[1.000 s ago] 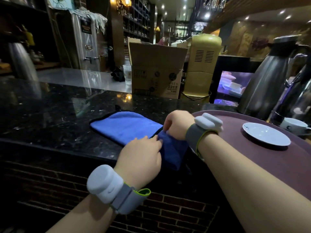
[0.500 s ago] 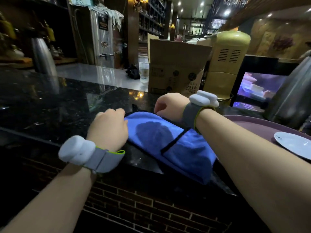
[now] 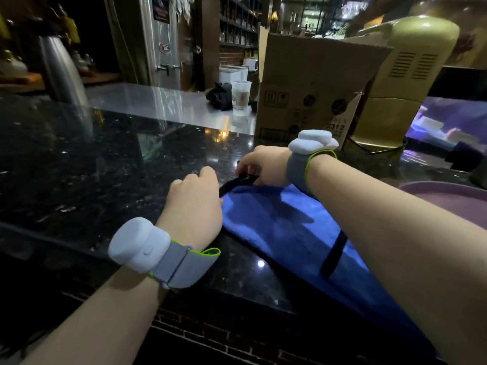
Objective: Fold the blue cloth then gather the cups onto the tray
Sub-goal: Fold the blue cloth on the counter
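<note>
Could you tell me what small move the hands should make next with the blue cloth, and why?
Probably lay the black-trimmed edge flat and press it. Both the left hand and right hand pinch the far edge of the blue microfibre cloth, which overhangs the black granite counter.

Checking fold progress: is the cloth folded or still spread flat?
Partly folded: the cloth is doubled over, black trim crossing it. Both hands, left and right, grip its far edge.
</note>
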`<state>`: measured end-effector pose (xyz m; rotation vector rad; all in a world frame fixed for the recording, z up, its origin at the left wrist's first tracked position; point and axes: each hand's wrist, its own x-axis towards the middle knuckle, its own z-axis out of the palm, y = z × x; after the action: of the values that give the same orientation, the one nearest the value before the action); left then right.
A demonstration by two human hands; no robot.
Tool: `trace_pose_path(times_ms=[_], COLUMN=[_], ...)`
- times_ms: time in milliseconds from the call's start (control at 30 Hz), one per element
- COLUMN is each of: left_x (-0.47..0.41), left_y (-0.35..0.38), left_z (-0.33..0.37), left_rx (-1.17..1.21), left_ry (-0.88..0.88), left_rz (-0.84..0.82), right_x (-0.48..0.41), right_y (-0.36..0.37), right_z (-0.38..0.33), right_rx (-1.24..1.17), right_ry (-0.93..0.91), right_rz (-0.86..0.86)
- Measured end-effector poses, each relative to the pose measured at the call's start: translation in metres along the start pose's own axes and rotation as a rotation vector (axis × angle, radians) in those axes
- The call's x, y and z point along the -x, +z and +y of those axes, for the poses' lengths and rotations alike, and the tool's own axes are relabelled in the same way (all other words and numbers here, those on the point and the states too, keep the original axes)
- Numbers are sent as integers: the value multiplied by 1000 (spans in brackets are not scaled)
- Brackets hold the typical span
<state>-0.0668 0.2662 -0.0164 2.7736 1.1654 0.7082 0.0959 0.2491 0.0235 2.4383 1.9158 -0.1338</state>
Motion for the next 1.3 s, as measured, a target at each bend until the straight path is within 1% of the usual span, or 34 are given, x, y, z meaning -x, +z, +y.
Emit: trace_pose_path(times_ms=[133, 267, 367, 433, 533, 633, 700, 800, 833, 867, 933, 967, 1033, 1100, 1133, 1200, 1233, 1300], left_x=[-3, 3, 9, 21, 40, 54, 62, 67, 69, 72, 80, 86, 98, 110, 115, 121, 123, 123], left_y=[-1, -9, -21, -30, -35, -30, -25, -21, -22, -25, -32, -37, -46, -44, -41, -33, -31, -28], left_z=[-1, 10, 28, 50, 80, 97, 105, 110, 111, 113, 116, 121, 133, 141, 146, 153, 156, 159], left_rx=[15, 182, 258, 315, 356, 333, 265, 119, 71, 33, 52, 115, 247, 183, 114, 24, 19, 51], left_ry=[-5, -28, 59, 155, 281, 332, 345, 365, 379, 398, 451, 478, 554, 623, 639, 639, 639, 641], left_rz=[-11, 67, 150, 155, 93, 15, -67, -218, -224, -195, -93, -88, -206, -331, -353, -294, -239, -136], right_x=[-2, 12, 33, 55, 87, 109, 119, 126, 129, 133, 137, 140, 149, 160, 167, 180, 184, 189], right_y=[2, -11, -24, -32, -37, -27, -17, -10, -12, -15, -21, -24, -27, -28, -28, -25, -23, -19], right_z=[2, 9, 18, 31, 49, 60, 66, 72, 72, 72, 70, 69, 69, 71, 73, 77, 79, 83], right_rx=[107, 126, 61, 73, 47, 25, 30, 28, 26, 21, 5, 2, 31, 109, 136, 87, 22, -67], right_ry=[-43, -153, -169, -174, -160, -106, -75, -59, -52, -45, -32, -17, 51, 149, 208, 336, 393, 447], right_rz=[104, 158, 257, 271, 196, 91, 25, 20, 14, 1, -14, -2, 33, 16, -19, -94, -114, -103])
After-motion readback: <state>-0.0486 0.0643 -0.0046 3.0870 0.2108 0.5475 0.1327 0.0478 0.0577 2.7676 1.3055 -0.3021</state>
